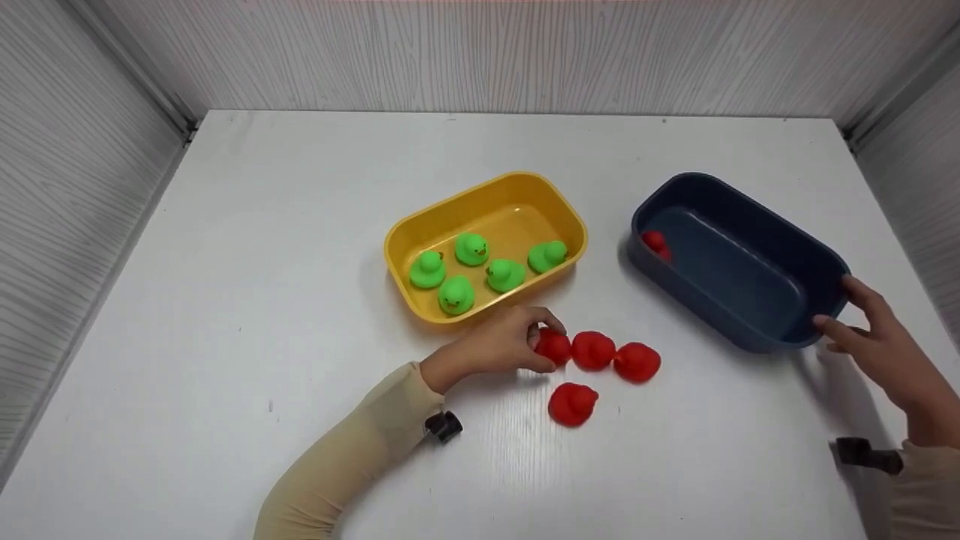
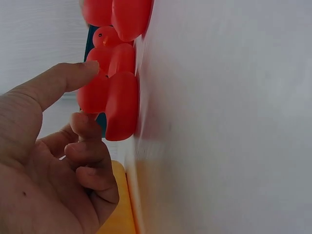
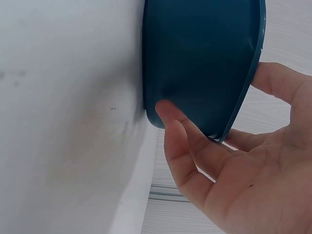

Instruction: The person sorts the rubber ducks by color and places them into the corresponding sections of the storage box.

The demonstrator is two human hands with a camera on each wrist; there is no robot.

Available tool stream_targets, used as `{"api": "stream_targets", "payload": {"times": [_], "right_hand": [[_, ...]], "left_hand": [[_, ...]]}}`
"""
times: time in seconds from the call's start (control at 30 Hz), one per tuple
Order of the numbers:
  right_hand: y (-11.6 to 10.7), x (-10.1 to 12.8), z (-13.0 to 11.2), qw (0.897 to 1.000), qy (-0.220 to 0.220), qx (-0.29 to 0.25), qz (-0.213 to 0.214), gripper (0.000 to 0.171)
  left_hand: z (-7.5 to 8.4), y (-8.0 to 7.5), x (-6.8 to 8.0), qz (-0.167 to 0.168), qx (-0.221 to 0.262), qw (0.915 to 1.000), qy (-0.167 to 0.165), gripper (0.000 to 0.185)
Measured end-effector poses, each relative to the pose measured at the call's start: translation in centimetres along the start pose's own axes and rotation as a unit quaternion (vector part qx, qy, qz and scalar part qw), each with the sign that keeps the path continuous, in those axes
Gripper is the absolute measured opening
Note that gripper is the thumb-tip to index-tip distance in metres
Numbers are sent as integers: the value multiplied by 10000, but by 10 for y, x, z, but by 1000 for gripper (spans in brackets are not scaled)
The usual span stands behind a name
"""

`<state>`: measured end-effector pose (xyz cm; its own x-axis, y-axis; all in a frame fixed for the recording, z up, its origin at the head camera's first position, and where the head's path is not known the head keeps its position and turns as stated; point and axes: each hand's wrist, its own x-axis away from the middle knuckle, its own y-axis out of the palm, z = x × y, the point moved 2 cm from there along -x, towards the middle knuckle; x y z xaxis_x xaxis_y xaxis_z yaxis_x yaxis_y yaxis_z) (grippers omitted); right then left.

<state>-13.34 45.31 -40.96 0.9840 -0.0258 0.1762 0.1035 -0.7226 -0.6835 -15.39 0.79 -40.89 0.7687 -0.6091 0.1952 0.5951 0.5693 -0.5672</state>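
Left hand: we have our left hand [image 1: 499, 341] at the near side of the yellow tub, its thumb and index finger around the left red duck [image 1: 553, 348].
Left grip: partly closed, just wide enough to pinch that duck; our other fingers curl in toward the palm.
Held duck: it sits low at the tabletop [image 1: 225, 337], at the left end of a row of three.
Rest of the row: we see the middle red duck [image 1: 593, 351] and the right red duck [image 1: 637, 363] close beside it.
Lone duck: the fourth red duck [image 1: 573, 405] lies nearer us, below the row and apart from it.
Right hand: our right hand [image 1: 885, 352] is at the near right end of the blue tub [image 1: 739, 330].
Right grip: narrowed on the tub's end wall, with digits on either side of the rim.
Blue tub: a red toy [image 1: 655, 241] shows inside at its left end, partly hidden by the wall.
Yellow tub: we count five green ducks [image 1: 472, 249] inside the yellow tub [image 1: 450, 212].
Sleeves: we wear beige sleeves [image 1: 352, 450].
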Motion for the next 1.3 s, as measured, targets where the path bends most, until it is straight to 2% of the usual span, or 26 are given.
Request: {"api": "stream_targets", "payload": {"times": [0.27,0.73,0.83,0.97,1.03,1.23,1.3], "right_hand": [[-1,2,-3,10000,3,79,-57,79],[-1,4,-13,9999,-2,57,-89,79],[-2,0,-4,9999,-28,38,-111,79],[-2,-9,18,9996,76,256,8,80],[-2,-10,21,9995,121,286,71,80],[-2,2,-3,9998,-163,-52,-112,78],[-2,4,-10,9998,-137,8,-112,79]], "left_hand": [[-2,0,-3,-4,-39,9999,-112,32],[-2,-1,-5,-35,223,9996,-175,27],[0,-2,-3,16,228,9996,-157,27],[3,-5,-1,116,369,9993,14,28],[5,-6,0,159,494,9986,121,29],[14,-12,0,403,977,9939,311,30],[17,-13,-1,478,1110,9921,336,31]]}}
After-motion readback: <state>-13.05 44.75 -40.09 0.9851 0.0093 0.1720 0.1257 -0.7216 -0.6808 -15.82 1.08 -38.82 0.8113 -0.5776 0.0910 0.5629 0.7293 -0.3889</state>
